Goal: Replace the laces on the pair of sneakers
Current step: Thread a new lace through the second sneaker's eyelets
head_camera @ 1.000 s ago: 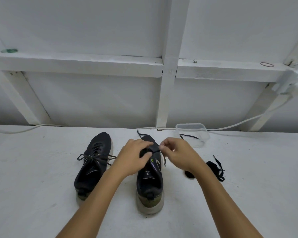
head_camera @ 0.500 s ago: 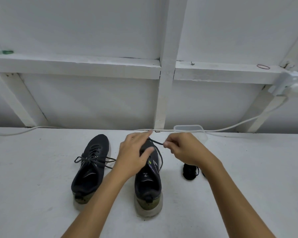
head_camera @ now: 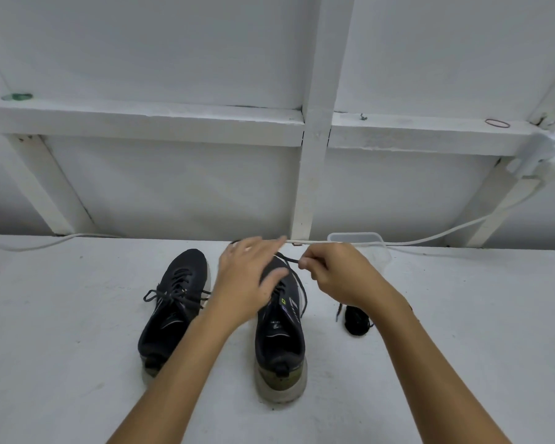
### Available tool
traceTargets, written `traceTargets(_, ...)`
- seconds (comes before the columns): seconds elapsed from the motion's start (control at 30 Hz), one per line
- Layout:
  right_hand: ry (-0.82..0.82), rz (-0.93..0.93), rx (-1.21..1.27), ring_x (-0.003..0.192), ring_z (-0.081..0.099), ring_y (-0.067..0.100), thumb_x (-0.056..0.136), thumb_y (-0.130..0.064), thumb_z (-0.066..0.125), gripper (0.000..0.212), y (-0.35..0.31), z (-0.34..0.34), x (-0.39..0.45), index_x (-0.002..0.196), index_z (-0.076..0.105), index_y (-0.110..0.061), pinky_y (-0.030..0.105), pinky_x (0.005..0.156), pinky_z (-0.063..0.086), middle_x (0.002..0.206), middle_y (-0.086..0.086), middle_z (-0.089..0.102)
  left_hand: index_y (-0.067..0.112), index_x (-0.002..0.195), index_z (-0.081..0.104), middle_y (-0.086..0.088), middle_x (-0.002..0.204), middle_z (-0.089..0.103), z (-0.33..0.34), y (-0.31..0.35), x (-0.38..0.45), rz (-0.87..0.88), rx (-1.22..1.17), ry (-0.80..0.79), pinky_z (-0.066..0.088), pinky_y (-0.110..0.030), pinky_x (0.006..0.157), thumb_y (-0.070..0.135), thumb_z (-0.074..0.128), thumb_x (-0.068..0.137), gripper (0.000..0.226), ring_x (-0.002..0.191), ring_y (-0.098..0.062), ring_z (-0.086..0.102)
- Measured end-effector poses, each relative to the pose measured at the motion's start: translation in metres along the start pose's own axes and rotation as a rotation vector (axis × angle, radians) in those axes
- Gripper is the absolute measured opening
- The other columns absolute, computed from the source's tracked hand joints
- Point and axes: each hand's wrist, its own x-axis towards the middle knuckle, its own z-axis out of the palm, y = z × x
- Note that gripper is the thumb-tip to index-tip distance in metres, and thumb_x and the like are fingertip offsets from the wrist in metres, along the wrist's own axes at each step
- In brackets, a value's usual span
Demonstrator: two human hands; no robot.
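Note:
Two black sneakers stand side by side on the white table, toes pointing away from me. The left sneaker (head_camera: 173, 302) is laced, its bow ends loose. Over the toe half of the right sneaker (head_camera: 281, 334) lies my left hand (head_camera: 250, 280), fingers straight and spread, thumb on the tongue area. My right hand (head_camera: 337, 277) pinches a black lace (head_camera: 289, 259) that runs from the shoe's front eyelets; a loop of it hangs down the shoe's right side. A bundle of black lace (head_camera: 356, 322) lies on the table to the right.
A clear plastic container (head_camera: 359, 241) sits at the back behind my right hand. A white cable (head_camera: 446, 233) runs along the table's rear edge beneath a white timber frame (head_camera: 313, 174). A red rubber band (head_camera: 497, 123) and a green one (head_camera: 16, 97) lie on the ledge.
My left hand has let go of the lace and opened flat over the shoe's toe. My right hand has drawn the lace up and to the right.

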Motion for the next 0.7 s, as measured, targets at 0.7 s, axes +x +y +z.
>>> traceTargets(0.7,0.131,0.327,0.316,0.081,0.063,-0.003,0.098,-0.023,0.065,0.014,0.042,0.031,-0.018,0.089,0.072,-0.032,0.015,0.066,0.044,0.081,-0.02,0.068,0.019,0.123,0.066,0.0,0.122,0.061,-0.004,-0.035,-0.006,-0.453,0.098,0.126,0.046,-0.047,0.093,0.025,0.067,0.093,0.03,0.114,-0.03,0.052)
